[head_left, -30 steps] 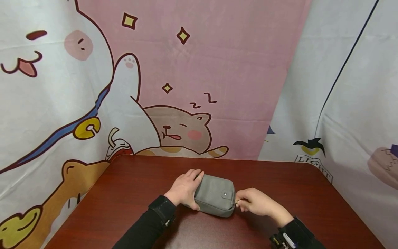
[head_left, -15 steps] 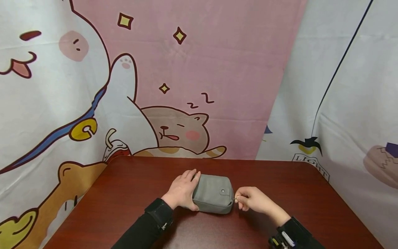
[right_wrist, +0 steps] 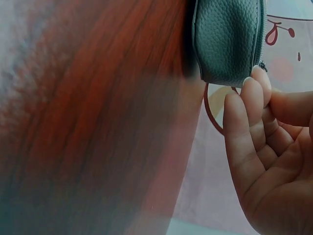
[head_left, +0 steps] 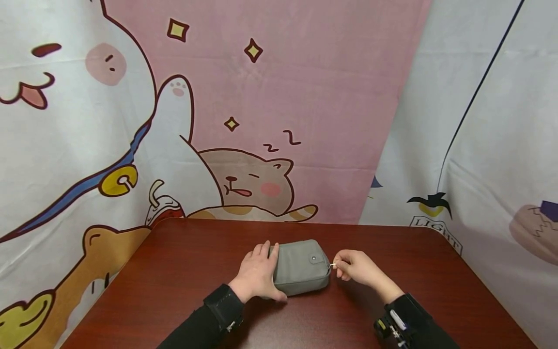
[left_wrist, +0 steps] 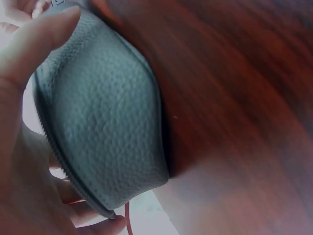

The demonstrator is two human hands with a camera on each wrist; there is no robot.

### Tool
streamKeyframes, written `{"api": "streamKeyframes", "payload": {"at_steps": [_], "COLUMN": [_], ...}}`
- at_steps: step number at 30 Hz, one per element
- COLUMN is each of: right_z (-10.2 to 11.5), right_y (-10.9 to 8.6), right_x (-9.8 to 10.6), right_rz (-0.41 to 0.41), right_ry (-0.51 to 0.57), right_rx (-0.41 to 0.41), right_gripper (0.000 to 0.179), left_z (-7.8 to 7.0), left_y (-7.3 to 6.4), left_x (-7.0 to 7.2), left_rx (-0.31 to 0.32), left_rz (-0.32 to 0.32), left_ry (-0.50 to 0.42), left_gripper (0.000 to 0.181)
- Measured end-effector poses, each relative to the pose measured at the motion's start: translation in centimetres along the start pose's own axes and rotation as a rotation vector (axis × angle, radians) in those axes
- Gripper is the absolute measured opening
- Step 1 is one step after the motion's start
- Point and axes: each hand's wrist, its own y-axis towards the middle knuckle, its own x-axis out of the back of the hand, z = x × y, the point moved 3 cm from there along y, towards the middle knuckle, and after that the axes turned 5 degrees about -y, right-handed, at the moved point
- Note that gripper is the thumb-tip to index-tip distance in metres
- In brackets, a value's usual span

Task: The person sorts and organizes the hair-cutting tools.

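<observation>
A grey grained zip pouch (head_left: pixel 301 269) with a small snap tab on top lies on the table, its right end angled slightly away. My left hand (head_left: pixel 256 275) grips its left end, thumb along the near side and fingers spread over the far side. In the left wrist view a zipper (left_wrist: pixel 54 149) runs along the pouch's edge beside that hand. At the right end, my right hand (head_left: pixel 355 268) pinches the zipper pull (head_left: pixel 333 265) between thumb and index finger. The right wrist view shows those fingertips (right_wrist: pixel 261 81) just at the pouch's corner, covering most of the pull.
The dark red-brown wooden table (head_left: pixel 196 257) extends around the pouch on every side. Behind its far edge hangs a cloth backdrop (head_left: pixel 331 97) printed with cartoon animals. Both forearms carry dark sleeves and wrist straps.
The pouch has turned a little, its right end swinging away from me. My right hand has moved farther back with the zipper pull around that end. The left hand keeps its grip.
</observation>
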Motion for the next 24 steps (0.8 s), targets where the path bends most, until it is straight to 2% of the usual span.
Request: {"api": "streamKeyframes", "payload": {"at_steps": [6,11,20,24], "right_z": [-0.4,-0.5,-1.1,-1.2], "right_y": [0.8,1.4,2.6,3.0], "right_x": [0.3,0.5,0.5,0.5], "right_rz": [-0.034,-0.052,-0.101,-0.122], "right_ry": [-0.037,-0.087,-0.169,-0.209], "right_rx": [-0.022,-0.015,-0.047,-0.057], "right_gripper": [0.015,0.016,0.016,0.017], "left_z": [-0.1,0.2,0.5,0.7], "left_y": [-0.4,-0.5,0.3,0.6], "left_x": [0.2,0.5,0.9,0.7], "left_rx": [-0.011,-0.023,-0.084,-0.077], "left_rz": [0.024,0.018,0.016,0.034], "left_ry": [-0.006,-0.021,-0.076,-0.115], "left_gripper": [0.134,0.135,0.132,0.131]}}
